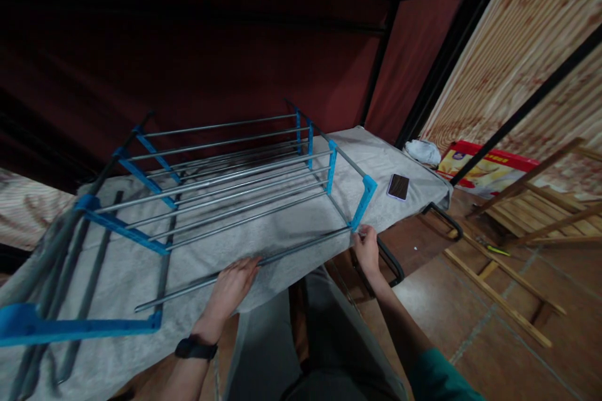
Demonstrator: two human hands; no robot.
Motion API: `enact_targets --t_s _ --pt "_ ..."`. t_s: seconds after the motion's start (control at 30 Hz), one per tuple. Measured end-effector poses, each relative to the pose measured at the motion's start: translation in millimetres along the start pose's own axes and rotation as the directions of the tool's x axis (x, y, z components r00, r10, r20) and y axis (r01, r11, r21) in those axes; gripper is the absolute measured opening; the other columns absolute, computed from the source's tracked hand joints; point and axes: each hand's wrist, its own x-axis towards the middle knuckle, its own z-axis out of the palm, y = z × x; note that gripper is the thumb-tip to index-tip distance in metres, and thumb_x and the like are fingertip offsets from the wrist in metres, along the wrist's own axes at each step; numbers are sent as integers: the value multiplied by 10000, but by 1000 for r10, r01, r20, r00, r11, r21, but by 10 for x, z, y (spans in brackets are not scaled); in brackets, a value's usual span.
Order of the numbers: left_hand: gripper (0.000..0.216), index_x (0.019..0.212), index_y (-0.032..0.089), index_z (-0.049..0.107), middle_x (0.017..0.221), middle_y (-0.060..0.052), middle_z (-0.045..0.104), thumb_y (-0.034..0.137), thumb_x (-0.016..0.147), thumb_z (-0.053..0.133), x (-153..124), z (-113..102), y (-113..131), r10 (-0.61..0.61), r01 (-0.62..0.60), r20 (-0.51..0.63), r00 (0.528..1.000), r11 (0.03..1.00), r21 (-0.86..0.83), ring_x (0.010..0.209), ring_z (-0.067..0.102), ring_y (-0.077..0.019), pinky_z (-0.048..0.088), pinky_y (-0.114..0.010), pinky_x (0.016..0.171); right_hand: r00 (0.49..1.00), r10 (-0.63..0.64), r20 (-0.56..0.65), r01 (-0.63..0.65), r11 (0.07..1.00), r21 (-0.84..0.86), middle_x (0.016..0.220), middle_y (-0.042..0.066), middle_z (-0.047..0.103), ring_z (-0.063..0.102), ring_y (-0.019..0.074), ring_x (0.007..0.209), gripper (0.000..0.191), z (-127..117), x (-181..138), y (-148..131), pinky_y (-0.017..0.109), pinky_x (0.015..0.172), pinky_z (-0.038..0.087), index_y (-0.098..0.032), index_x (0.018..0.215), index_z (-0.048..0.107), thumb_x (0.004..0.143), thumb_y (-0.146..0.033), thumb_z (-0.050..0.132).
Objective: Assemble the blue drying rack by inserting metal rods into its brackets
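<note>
A rack of grey metal tubes and blue plastic brackets lies across the cloth-covered surface. My left hand (236,281) is closed over a loose-ended metal tube (301,247) along the rack's near side. That tube's left end lies near the front left blue bracket (84,328), apart from its corner. Its right end meets the lower corner of the front right blue bracket (364,202). There my right hand (367,250) pinches at the bracket's lower corner; its fingertips are partly hidden. Several parallel rods (235,173) span the rear brackets.
Loose dark tubes (96,272) lie at the left of the grey cloth (371,147). A phone (398,187) rests to the right. On the tiled floor are a wooden frame (498,282), a red and yellow box (489,166) and a wooden chair (540,203).
</note>
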Motion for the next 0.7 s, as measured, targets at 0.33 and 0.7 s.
enact_targets --t_s 0.33,0.7 --pt "413 1210 176 642 1056 -114 722 370 992 351 46 87 104 3 -3 -3 1000 999 45 985 679 -274 496 -391 853 952 -240 191 296 881 -368 954 88 630 575 213 915 207 4 200 46 328 833 431 -194 999 597 881 -276 449" --pt "305 1111 181 648 981 -102 705 293 982 395 -23 -9 377 -53 53 -1 999 998 36 921 656 -222 466 -328 818 935 -230 270 332 836 -436 872 135 640 568 253 780 340 -98 378 334 356 687 399 -174 888 608 849 -452 417"
